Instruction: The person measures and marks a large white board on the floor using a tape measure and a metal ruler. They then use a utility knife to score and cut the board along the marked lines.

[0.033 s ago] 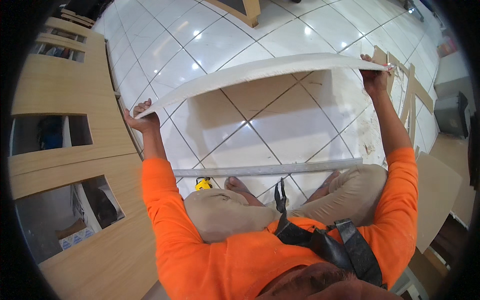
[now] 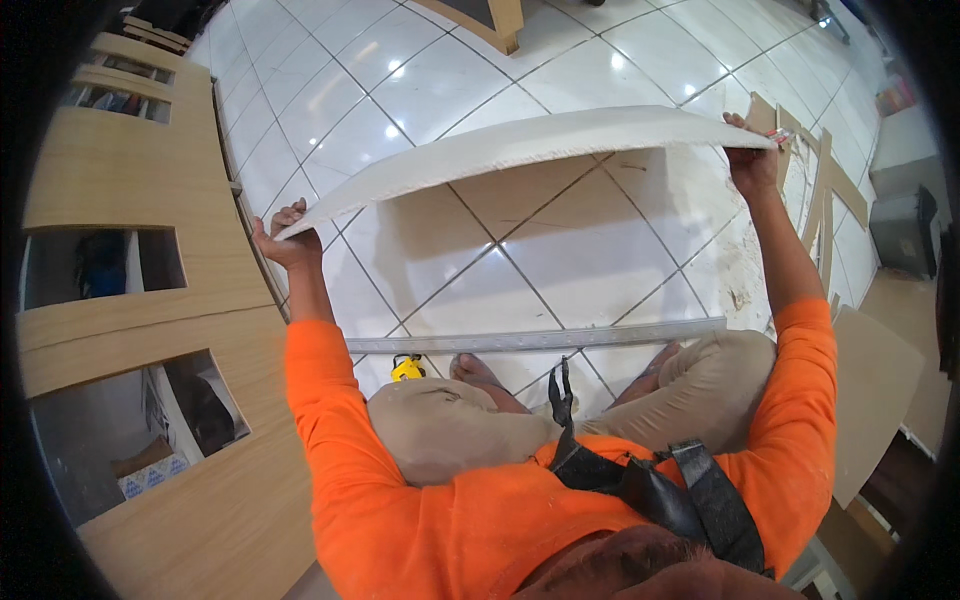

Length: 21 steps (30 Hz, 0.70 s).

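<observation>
A long white panel point(image 2: 520, 143) with a rough near edge is held up off the tiled floor, spanning the space in front of me. At its left end, my left hand point(image 2: 288, 237) is closed around the edge, fingers over the top. My right hand point(image 2: 752, 168) grips the opposite end, with its fingers partly hidden by the panel. A small red-and-white object point(image 2: 779, 135) shows just beyond that end; its kind cannot be made out. Nearer my feet, a long metal straightedge point(image 2: 540, 341) lies across the floor, and a yellow tape measure point(image 2: 407, 369) sits beside its left part.
Light wooden cabinetry point(image 2: 130, 200) with cut-out openings stands along the left. Offcut strips point(image 2: 822, 190) and white debris point(image 2: 738, 270) lie on the floor at right. A grey bin-like box point(image 2: 902, 232) is farther right. A wooden furniture corner point(image 2: 505, 25) juts in at the top.
</observation>
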Available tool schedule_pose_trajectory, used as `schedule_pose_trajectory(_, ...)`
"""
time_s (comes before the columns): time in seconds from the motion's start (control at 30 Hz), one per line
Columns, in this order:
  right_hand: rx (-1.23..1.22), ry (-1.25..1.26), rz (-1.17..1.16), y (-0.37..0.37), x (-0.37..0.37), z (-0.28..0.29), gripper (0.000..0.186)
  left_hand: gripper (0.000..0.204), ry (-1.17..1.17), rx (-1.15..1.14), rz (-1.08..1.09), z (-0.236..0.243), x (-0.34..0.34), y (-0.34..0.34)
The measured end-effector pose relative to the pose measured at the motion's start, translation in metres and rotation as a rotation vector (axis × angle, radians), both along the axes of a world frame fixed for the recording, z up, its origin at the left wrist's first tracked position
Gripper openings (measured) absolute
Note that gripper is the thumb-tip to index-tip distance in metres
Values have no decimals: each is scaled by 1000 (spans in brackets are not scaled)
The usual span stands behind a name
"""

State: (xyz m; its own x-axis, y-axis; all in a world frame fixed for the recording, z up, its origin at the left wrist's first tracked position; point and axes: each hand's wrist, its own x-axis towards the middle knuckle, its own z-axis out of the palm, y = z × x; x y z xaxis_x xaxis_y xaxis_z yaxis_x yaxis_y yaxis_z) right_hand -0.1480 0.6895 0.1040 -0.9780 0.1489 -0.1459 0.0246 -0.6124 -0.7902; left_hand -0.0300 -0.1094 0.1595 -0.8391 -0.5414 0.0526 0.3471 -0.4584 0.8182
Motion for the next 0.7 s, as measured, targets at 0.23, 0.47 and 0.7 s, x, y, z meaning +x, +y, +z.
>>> schedule_pose_trajectory(0.23,387,-345,304,46,45,-1,61,99,-301,63,-394,-19,82,26)
schedule_pose_trajectory(0.47,767,-652,437,14,69,-52,43,94,-794,-155,-490,-116,117,-5)
schedule_pose_trajectory(0.7,918,-838,459,-15,78,-88,43,97,-1193,-491,-440,-136,97,30)
